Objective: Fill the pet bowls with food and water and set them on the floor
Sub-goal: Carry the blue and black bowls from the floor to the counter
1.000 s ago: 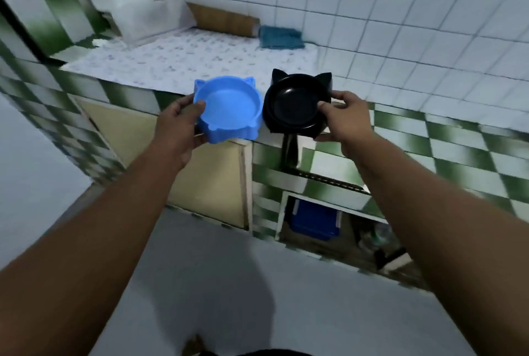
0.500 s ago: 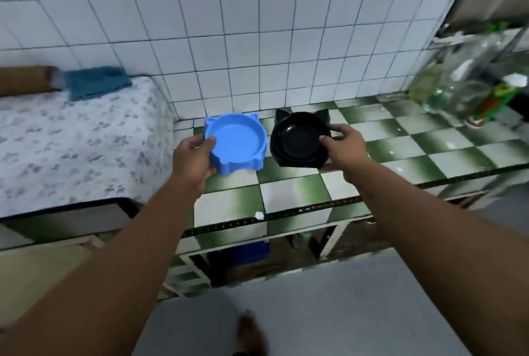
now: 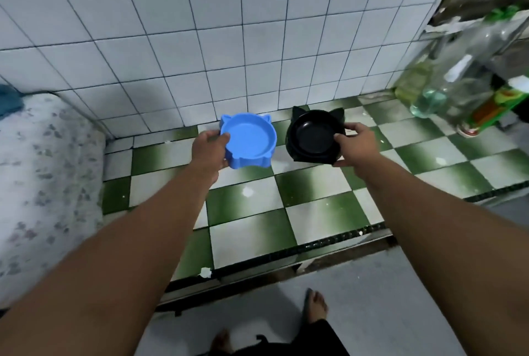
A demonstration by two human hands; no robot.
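1. The left hand [image 3: 210,149] holds a blue plastic bowl with cat ears [image 3: 249,139] by its left rim. The thumb lies over the top of the rim and the other fingers are hidden underneath, so this grip is closed on the bowl.
2. The right hand [image 3: 356,141] holds a black plastic bowl with cat ears [image 3: 315,135] by its right rim. The thumb is hooked over the rim and the fingers wrap the outer wall, so this grip is also closed on its bowl.
3. The two bowls are side by side with a narrow gap between them, blue on the left, and the ears of both point toward the wall.
4. They are over the rear part of a green-and-white chequered tiled tabletop [image 3: 286,212], near its back edge, where it meets a white tiled wall [image 3: 200,40]. Whether their bases touch the tiles cannot be told.
5. Along the tabletop's left edge rises a higher surface covered in a grey floral cloth [image 3: 43,184].
6. Blurred clear glass bottles [image 3: 435,89] stand at the back right corner.
7. Beyond the front edge, a bare foot [image 3: 316,304] stands on the grey floor [image 3: 372,298].
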